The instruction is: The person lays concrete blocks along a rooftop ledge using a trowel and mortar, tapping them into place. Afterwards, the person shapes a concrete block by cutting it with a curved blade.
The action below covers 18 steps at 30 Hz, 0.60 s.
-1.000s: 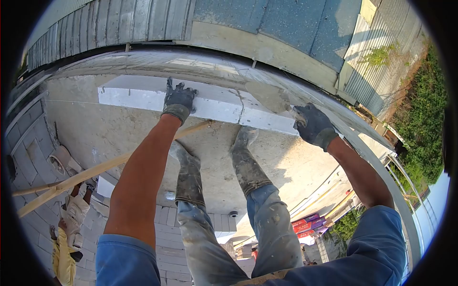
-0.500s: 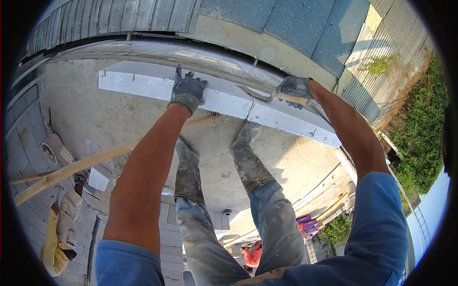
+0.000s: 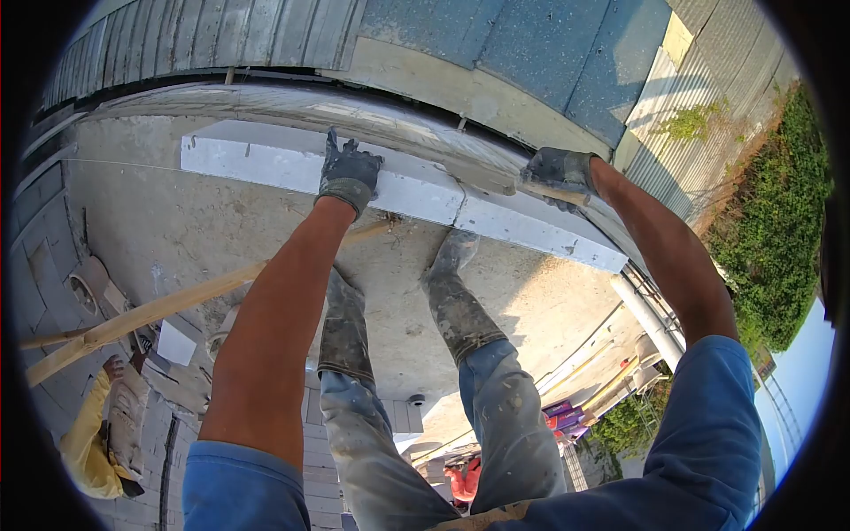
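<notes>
Two long white blocks, a left block (image 3: 252, 159) and a right block (image 3: 540, 232), lie end to end in a row, with a thin joint between them. My left hand (image 3: 350, 168), in a dark glove, rests on the left block's top with its fingers spread. My right hand (image 3: 560, 175), also gloved, is closed around the wooden handle of a trowel (image 3: 553, 192) above the far edge of the right block. The trowel's blade is hard to make out against the wall's far side.
A wooden pole (image 3: 146, 314) slants up from the left behind my left arm. A thin string runs to the left block's end. Metal roofing (image 3: 204, 40) and blue roof sheets (image 3: 531, 53) lie beyond the wall. A person in yellow (image 3: 88, 442) is at lower left, another in red (image 3: 465, 480) below.
My right hand has moved slightly outward and turned the trowel, so its blade shows less than before. The left hand stays on the block. The view has shifted a little.
</notes>
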Each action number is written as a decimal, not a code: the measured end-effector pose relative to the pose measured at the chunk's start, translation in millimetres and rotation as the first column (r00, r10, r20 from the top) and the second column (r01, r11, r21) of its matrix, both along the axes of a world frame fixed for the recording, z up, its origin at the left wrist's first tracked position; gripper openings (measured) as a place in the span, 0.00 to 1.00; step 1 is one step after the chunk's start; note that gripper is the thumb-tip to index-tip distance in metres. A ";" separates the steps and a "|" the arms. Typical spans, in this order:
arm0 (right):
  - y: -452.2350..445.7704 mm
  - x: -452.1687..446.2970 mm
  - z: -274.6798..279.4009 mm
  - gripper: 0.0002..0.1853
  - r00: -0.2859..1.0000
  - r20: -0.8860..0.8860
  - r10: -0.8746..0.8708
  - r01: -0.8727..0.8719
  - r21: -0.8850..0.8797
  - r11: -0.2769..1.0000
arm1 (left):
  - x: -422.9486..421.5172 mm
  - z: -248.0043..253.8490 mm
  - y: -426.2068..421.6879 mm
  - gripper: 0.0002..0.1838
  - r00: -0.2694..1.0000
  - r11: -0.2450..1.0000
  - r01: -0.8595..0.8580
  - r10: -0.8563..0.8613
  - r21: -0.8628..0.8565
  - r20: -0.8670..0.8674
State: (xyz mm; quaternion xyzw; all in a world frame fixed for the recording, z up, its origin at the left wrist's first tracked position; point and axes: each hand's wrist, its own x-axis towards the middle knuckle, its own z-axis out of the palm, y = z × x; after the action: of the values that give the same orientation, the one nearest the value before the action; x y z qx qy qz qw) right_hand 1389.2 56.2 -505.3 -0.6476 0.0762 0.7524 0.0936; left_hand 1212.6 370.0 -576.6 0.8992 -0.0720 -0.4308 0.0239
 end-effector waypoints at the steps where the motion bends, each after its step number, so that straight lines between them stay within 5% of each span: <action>1: 0.9 -5.1 -6.3 0.20 1.000 -0.003 -0.001 0.001 0.002 1.000 | 0.4 0.3 0.5 0.31 1.000 1.000 0.001 -0.001 0.002 -0.003; 5: -6.9 -12.7 -23.8 0.20 0.984 0.014 0.176 -0.174 -0.090 0.981 | 0.0 -0.3 0.0 0.31 1.000 1.000 -0.008 0.008 0.002 0.012; 8: -12.2 1.0 -31.6 0.19 0.827 0.076 0.558 -0.556 -0.043 0.830 | -2.7 -3.0 2.1 0.30 1.000 1.000 -0.013 0.013 -0.016 0.019; 9: -8.9 -0.8 -28.9 0.19 0.824 0.075 0.562 -0.560 -0.044 0.827 | -4.1 -3.9 2.8 0.30 0.999 1.000 -0.011 0.012 -0.024 0.038; 11: 0.4 -7.9 -25.8 0.20 0.961 0.172 0.216 -0.220 0.006 0.975 | -6.0 -3.7 3.5 0.30 0.999 1.000 -0.008 0.009 -0.028 0.035; 12: 9.2 -11.6 -28.9 0.20 0.961 0.173 0.218 -0.222 0.008 0.975 | -4.8 -3.9 3.6 0.29 0.999 1.000 0.004 -0.002 -0.030 0.038; 14: 24.9 -21.8 -42.9 0.21 0.998 0.061 -0.027 0.026 0.014 1.000 | -4.6 -6.8 4.0 0.29 0.999 1.000 0.002 -0.001 -0.026 0.051; 18: 26.2 -29.7 -102.6 0.21 0.993 0.042 0.113 -0.113 0.003 0.994 | -7.1 -5.9 4.6 0.29 0.997 0.998 -0.006 0.010 -0.057 0.073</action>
State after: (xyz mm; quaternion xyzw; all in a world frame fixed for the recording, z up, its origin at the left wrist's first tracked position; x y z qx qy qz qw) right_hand 1359.4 82.4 -607.9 -0.6663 0.0352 0.7428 0.0543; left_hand 1205.5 374.6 -582.6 0.9137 -0.0814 -0.3952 0.0483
